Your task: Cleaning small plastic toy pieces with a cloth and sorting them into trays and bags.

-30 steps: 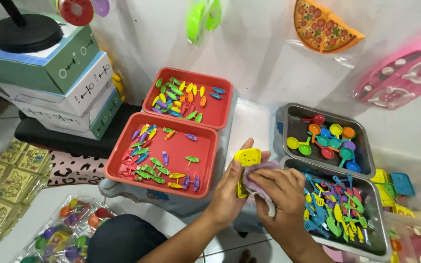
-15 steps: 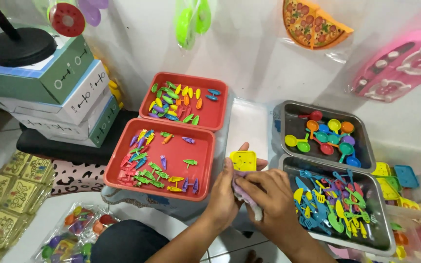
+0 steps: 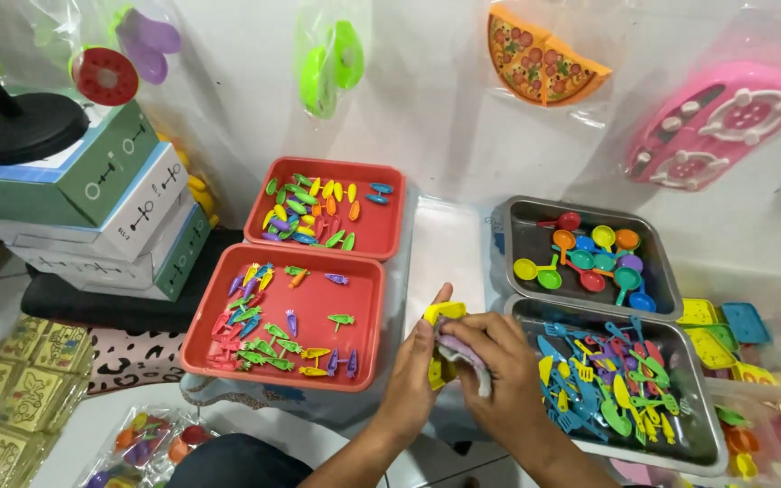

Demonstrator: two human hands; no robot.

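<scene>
My left hand (image 3: 416, 372) holds a small yellow plastic toy piece (image 3: 442, 313) between thumb and fingers. My right hand (image 3: 499, 361) is pressed against it and grips a pale purple toy piece (image 3: 459, 354) together with the yellow one. Both hands sit between the near red tray (image 3: 365, 352) of small toy vegetables and the near metal tray (image 3: 700, 432) full of mixed toy utensils. What lies under my palms is hidden.
A far red tray (image 3: 390, 237) holds more small toys. A far metal tray (image 3: 660, 280) holds coloured spoons. Stacked boxes (image 3: 101, 217) stand at left with a black round base (image 3: 20, 126) on top. Bagged toys hang on the wall (image 3: 549, 68). Yellow and blue toy plates (image 3: 725, 330) lie at right.
The view has shifted slightly. My hands stay together; the yellow piece has tilted and the purple piece is now tucked lower between my fingers.
</scene>
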